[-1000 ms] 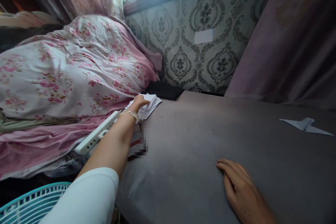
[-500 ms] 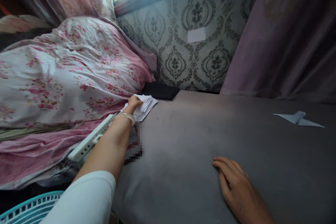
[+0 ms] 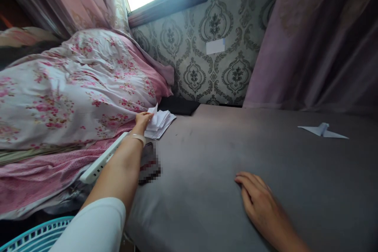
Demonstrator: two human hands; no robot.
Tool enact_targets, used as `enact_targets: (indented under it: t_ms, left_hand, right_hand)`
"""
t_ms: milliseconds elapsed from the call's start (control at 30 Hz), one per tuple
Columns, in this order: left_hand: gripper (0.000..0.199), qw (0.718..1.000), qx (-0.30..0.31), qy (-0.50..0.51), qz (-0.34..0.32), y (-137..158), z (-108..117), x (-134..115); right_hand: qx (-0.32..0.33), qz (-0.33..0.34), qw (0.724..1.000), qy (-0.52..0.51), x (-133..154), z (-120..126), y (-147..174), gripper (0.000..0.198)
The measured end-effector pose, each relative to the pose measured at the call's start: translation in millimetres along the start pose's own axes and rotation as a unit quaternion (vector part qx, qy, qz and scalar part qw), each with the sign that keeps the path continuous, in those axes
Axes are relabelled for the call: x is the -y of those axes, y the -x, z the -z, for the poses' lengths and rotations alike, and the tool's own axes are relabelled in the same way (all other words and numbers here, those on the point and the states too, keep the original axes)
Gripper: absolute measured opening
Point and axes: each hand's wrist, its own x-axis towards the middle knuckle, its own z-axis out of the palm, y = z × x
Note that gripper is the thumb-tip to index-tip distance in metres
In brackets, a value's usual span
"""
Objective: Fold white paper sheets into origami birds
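My left hand reaches to the far left of the grey surface, its fingers pinched on a sheet of white paper. The sheet stands tilted up at the left side of a loose stack of white papers. My right hand rests on the grey surface near the front, fingers stretched out and slightly bent, holding nothing. A folded white paper bird with spread wings lies farther right on the same surface.
A black flat item lies behind the stack. A white power strip and a blurred-out dark object are by my left forearm. Floral bedding is heaped at left, a blue basket below. A pink curtain hangs at right.
My left hand has shifted left and lifted the edge of a sheet from the stack. My right hand stays resting on the surface. The view has tilted slightly.
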Motion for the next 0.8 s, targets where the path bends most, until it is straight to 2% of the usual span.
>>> enact_targets:
  t_ms: [167, 300, 400, 467, 533, 567, 633, 667, 700, 733, 767, 800]
  left_hand:
    - [0.029, 0.992, -0.058, 0.101, 0.043, 9.0, 21.6, -13.9]
    - [0.029, 0.975, -0.105, 0.192, 0.029, 21.6, 32.5, -54.0]
    - [0.032, 0.961, -0.054, 0.271, 0.005, 47.7, 24.3, -95.5]
    - [0.029, 0.947, 0.020, 0.321, -0.009, 80.3, 10.4, -120.2]
    - [0.022, 0.927, 0.104, 0.360, -0.020, 125.4, -7.6, -137.4]
    - [0.019, 0.908, 0.154, 0.389, -0.017, 151.2, -17.3, -142.7]
    - [0.016, 0.804, 0.312, 0.504, 0.055, 204.3, -36.2, -147.3]
    - [0.015, 0.759, 0.373, 0.525, 0.095, 229.3, -45.1, -147.5]
    - [0.013, 0.723, 0.421, 0.533, 0.131, 252.2, -53.6, -146.9]
    - [0.013, 0.692, 0.456, 0.538, 0.153, 272.3, -61.6, -146.0]
    - [0.014, 0.665, 0.492, 0.537, 0.167, 289.1, -69.2, -145.1]
    - [0.013, 0.647, 0.513, 0.535, 0.178, 302.5, -76.1, -144.5]
  right_hand:
    - [0.009, -0.001, 1.000, -0.004, 0.7, 1.1, -1.7, 0.034]
    - [0.020, -0.002, 1.000, -0.013, 2.1, 1.3, -3.6, 0.033]
    - [0.016, -0.011, 0.999, -0.026, 7.1, 3.9, -4.7, 0.033]
    - [0.014, -0.021, 0.998, -0.051, 11.0, 7.1, -5.7, 0.031]
    - [0.017, -0.031, 0.994, -0.105, 12.4, 11.1, -7.8, 0.030]
    - [0.016, -0.048, 0.988, -0.144, 11.3, 13.4, -9.3, 0.028]
    - [-0.003, -0.132, 0.961, -0.244, 5.0, 19.4, -13.1, 0.030]
    - [-0.012, -0.189, 0.933, -0.305, 0.4, 23.3, -14.9, 0.036]
    - [-0.029, -0.244, 0.894, -0.375, -4.7, 27.9, -16.4, 0.046]
    - [-0.052, -0.300, 0.842, -0.445, -9.6, 33.0, -17.4, 0.058]
    - [-0.074, -0.338, 0.795, -0.498, -13.9, 38.4, -18.1, 0.067]
    - [-0.079, -0.349, 0.763, -0.538, -17.0, 43.6, -18.4, 0.074]
